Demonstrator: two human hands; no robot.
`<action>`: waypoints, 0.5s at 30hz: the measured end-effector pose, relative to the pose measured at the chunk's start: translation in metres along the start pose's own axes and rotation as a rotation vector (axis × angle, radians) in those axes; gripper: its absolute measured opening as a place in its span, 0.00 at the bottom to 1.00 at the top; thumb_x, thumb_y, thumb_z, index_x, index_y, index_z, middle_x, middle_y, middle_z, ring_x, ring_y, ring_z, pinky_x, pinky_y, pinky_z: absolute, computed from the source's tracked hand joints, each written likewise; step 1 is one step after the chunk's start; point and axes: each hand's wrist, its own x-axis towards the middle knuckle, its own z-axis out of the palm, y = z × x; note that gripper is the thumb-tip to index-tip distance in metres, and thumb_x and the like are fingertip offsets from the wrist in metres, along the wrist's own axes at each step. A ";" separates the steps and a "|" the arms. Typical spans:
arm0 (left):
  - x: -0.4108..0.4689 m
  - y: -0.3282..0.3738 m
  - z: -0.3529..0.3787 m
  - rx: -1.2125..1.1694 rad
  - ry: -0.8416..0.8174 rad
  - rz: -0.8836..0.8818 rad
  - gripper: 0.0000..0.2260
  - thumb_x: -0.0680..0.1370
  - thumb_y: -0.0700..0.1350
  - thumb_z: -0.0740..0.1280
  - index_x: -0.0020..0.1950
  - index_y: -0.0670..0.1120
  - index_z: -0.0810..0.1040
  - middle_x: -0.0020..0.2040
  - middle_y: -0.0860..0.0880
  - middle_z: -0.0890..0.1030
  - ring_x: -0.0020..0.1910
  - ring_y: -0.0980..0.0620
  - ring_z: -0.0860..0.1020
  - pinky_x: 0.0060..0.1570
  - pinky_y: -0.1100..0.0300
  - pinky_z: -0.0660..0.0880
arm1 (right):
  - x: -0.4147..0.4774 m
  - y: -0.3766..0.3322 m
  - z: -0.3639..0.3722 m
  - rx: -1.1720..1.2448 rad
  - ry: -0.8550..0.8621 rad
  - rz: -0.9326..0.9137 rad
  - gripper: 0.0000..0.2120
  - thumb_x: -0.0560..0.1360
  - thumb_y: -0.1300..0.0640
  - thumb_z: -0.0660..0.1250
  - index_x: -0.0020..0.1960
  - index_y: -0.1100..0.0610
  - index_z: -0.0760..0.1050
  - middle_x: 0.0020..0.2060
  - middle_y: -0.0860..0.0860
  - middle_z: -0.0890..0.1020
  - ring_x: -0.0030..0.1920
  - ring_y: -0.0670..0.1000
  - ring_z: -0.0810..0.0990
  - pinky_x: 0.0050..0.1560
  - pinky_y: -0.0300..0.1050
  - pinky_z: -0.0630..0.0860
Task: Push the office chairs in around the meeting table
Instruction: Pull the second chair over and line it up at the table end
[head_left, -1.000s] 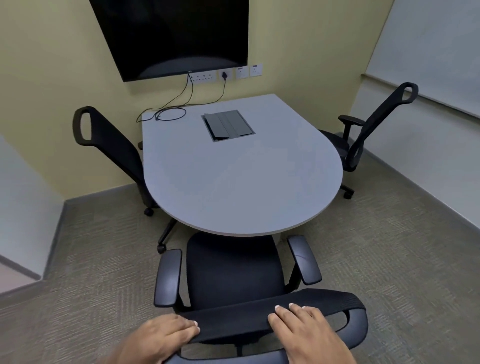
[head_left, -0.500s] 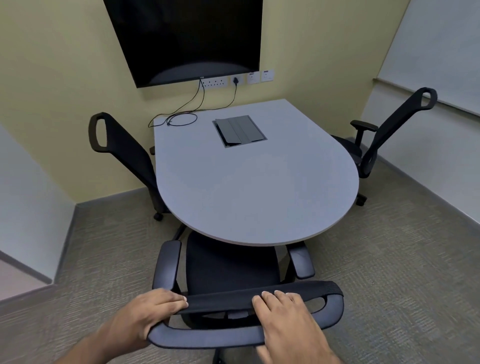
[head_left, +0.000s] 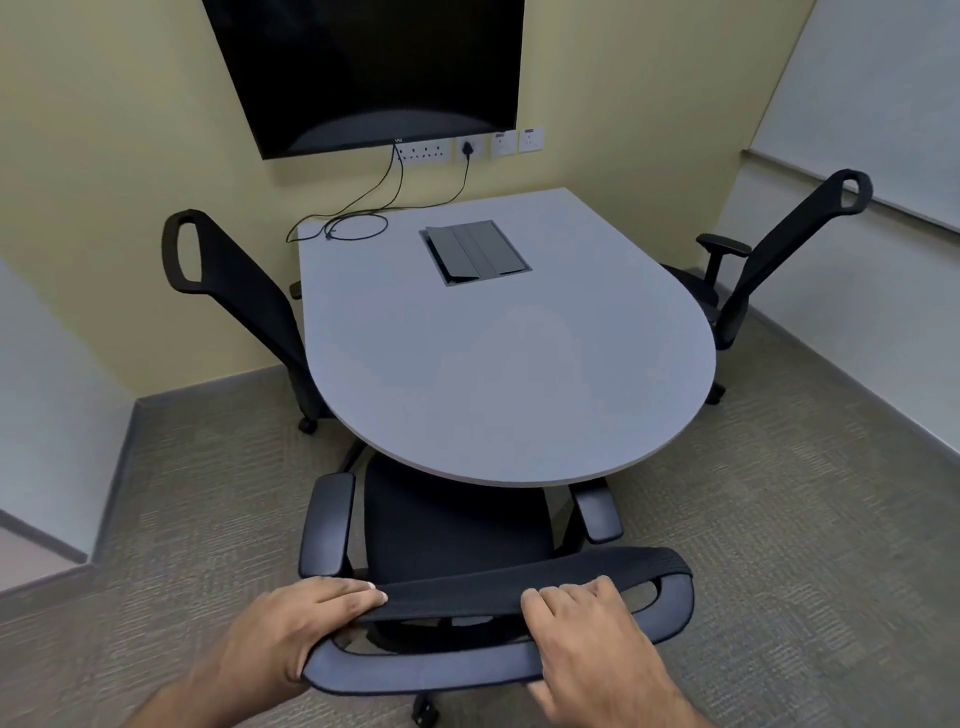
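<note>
Head view: I have both hands on the top rail of the near chair (head_left: 457, 525), whose seat front sits under the rounded end of the counter (head_left: 498, 364).

Taking the counter as landmark: a second chair (head_left: 234, 280) stands at its left side, tilted back, seat tucked under the edge; a third chair (head_left: 769, 260) stands at its right side, close but its armrest clear of the edge. A closed cable hatch (head_left: 475, 251) is set in the counter's far half, and a coiled cable (head_left: 358, 228) lies at its far left corner, running up to the wall sockets (head_left: 467, 148) below the dark screen (head_left: 369, 73). My left hand (head_left: 291, 623) wraps the rail's left corner, fingers (head_left: 358, 592) curled over the mesh band. My right hand (head_left: 592, 629) clasps the rail right of middle, fingers clenched over it.
</note>
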 end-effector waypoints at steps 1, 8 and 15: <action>0.001 0.007 0.001 -0.014 -0.001 -0.015 0.21 0.81 0.58 0.67 0.75 0.66 0.73 0.70 0.71 0.74 0.67 0.71 0.74 0.53 0.68 0.79 | -0.002 0.004 0.000 -0.010 -0.006 -0.006 0.14 0.63 0.43 0.62 0.43 0.51 0.70 0.34 0.46 0.77 0.34 0.52 0.76 0.39 0.51 0.73; 0.019 0.064 0.011 -0.092 -0.021 -0.049 0.18 0.81 0.54 0.70 0.71 0.58 0.80 0.66 0.62 0.81 0.64 0.67 0.78 0.57 0.67 0.77 | -0.027 0.047 0.006 -0.023 0.060 -0.063 0.15 0.58 0.41 0.66 0.38 0.49 0.70 0.29 0.44 0.74 0.29 0.49 0.74 0.33 0.48 0.71; 0.028 0.106 0.033 -0.053 -0.057 -0.054 0.19 0.85 0.59 0.64 0.76 0.61 0.75 0.71 0.62 0.77 0.69 0.66 0.75 0.64 0.68 0.73 | -0.051 0.088 0.021 -0.085 0.223 -0.090 0.13 0.59 0.50 0.74 0.40 0.54 0.79 0.28 0.49 0.75 0.28 0.53 0.76 0.31 0.50 0.71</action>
